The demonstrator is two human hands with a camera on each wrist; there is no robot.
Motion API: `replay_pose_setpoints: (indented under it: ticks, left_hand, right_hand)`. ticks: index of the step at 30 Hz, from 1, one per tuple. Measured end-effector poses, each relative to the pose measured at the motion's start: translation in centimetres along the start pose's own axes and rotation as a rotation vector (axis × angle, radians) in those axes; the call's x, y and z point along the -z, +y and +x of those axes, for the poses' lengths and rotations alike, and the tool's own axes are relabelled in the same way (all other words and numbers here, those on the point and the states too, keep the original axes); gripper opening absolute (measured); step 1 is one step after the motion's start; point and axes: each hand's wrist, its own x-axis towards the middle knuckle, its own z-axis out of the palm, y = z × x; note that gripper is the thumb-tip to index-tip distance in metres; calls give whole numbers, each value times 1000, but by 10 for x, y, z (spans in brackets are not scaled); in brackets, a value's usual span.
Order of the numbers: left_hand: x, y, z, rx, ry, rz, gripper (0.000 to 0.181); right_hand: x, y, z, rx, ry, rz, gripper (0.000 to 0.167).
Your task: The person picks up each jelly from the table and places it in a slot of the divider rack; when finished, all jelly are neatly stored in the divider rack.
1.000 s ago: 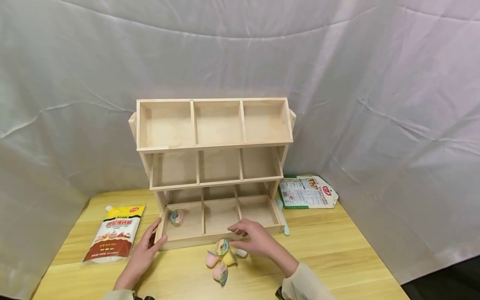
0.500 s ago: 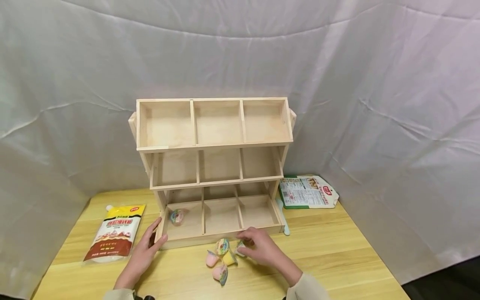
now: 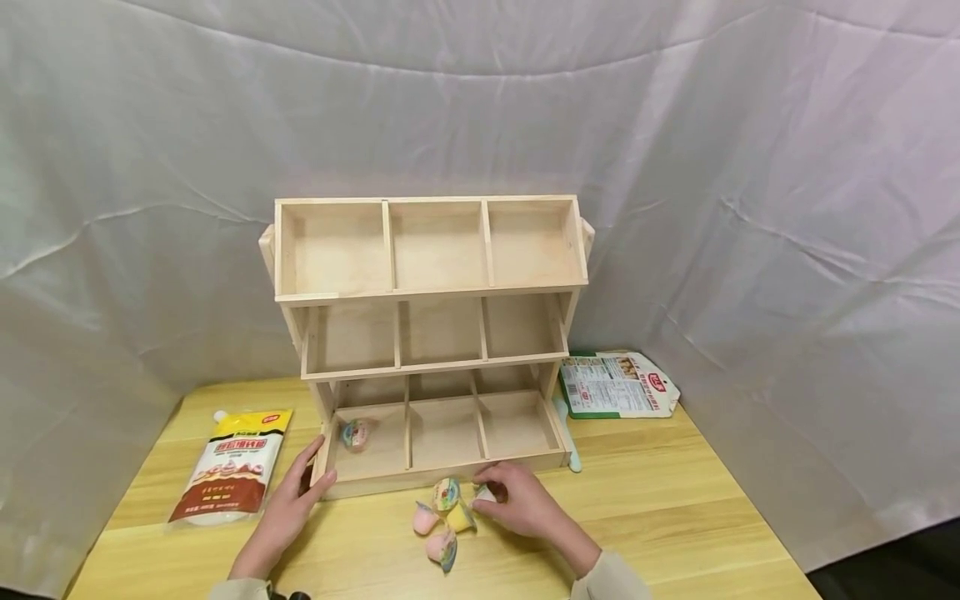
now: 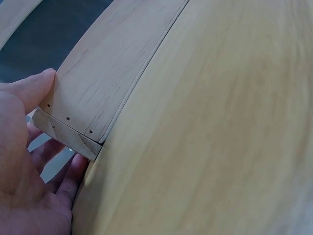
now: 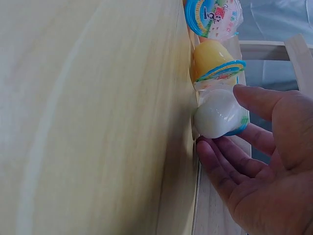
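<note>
My left hand (image 3: 279,518) grips the lower left corner of the wooden rack (image 3: 450,292); in the left wrist view its thumb lies on the front board (image 4: 93,83) and its fingers bend round the end. Beside the rack's front edge, the right hand (image 3: 528,504) has thumb and fingers around a white jelly cup (image 5: 212,115), partly hidden in the head view. Just left of it lie a yellow cup (image 3: 460,518), one with a printed lid (image 3: 446,493) and two pink cups (image 3: 425,520) (image 3: 439,547). Another cup (image 3: 356,434) sits in the bottom left compartment.
A red, white and yellow pouch (image 3: 232,471) lies left of the rack. To the right are a green and white packet (image 3: 618,385) and a pale blue strip-like object (image 3: 570,442) beside the rack. Grey cloth (image 3: 450,108) hangs behind.
My right hand has moved slightly right and down, from beside the printed-lid cup to around the white cup. The left hand keeps its place on the rack.
</note>
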Motion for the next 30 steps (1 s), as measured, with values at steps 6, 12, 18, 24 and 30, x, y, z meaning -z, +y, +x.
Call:
replay_pose_setpoints:
  ticks: [6,12,18,24,30]
  left_hand:
    - [-1,0,0,-6,-2,-3,72]
    - [-1,0,0,-3,-2,6,73]
    - [0,-1,-1,-1,-10,7,74]
    - [0,0,1,-10,-15,-13,73]
    - [0,-2,1,-14,-11,-25,72]
  right_hand:
    - [0,0,2,-33,-9,-8,34]
    - [1,-1,2,-52,-14,-3,36]
    - [3,-2,0,-72,-22,7,39]
    - [8,-5,-2,-78,-19,28,39]
    - [13,-10,-4,-70,-17,46,41]
